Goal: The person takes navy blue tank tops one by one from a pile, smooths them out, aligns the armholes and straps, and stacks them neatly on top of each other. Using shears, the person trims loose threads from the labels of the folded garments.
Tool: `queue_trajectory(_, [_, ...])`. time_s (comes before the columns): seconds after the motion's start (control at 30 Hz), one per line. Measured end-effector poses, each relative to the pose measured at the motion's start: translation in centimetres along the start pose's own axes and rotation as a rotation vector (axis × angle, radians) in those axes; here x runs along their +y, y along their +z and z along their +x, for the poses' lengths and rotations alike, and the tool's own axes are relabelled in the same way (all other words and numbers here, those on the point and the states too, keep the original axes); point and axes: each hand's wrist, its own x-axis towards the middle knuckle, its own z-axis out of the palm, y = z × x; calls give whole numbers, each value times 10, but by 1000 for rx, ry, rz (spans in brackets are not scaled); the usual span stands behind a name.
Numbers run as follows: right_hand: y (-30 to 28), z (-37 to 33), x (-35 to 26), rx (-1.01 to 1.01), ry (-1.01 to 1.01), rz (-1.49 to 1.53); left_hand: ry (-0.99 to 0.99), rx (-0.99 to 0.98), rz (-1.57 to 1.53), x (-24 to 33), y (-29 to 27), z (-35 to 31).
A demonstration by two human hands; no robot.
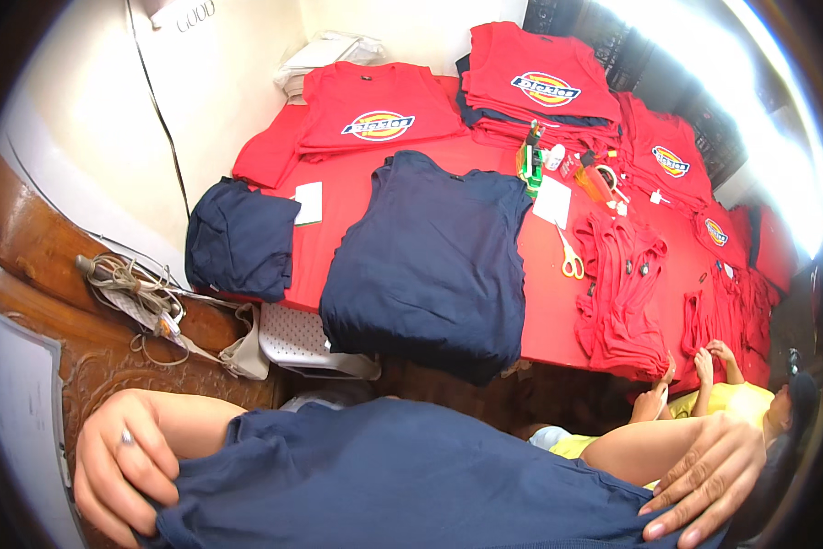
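A navy garment [402, 476], seemingly a shirt, is spread between my two hands in front of me. My left hand [128, 462], with a ring on one finger, curls round its left end. On the other side my right hand [712, 471] grips the right edge, its fingers lying over the cloth and its thumb hidden. The lower part of the garment runs out of the picture. Beyond it a navy sleeveless shirt [430, 265] lies spread on the red table [549, 311], its bottom end hanging over the near edge.
Red printed shirts [379, 105] and a taller stack [544, 78] lie at the back. A folded navy bundle [239, 238] sits left. Yellow-handled scissors [572, 261], a tape dispenser [529, 163] and red garments [622, 293] lie right. A co-worker in yellow [736, 403] works there.
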Motion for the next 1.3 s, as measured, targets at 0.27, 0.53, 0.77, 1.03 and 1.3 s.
queue_trajectory(0.27, [-59, -82, 179, 1436, 272, -119, -510, 433, 795, -166, -120, -53])
queue_trajectory(0.53, [-95, -188, 474, 1433, 1278, -376, -1400, 848, 487, -424, -178, -258])
queue_trajectory(0.77, [140, -156, 409, 1401, 1361, -849, -1391, 910, 827, -318, -46, -382])
queue_trajectory(1.03, [174, -189, 409, 1449, 1520, -692, -1385, 1070, 590, -280, -25, -389])
queue_trajectory(1.3, [150, -222, 425, 1490, 1472, -697, -1435, 787, 1450, -243, -80, -362])
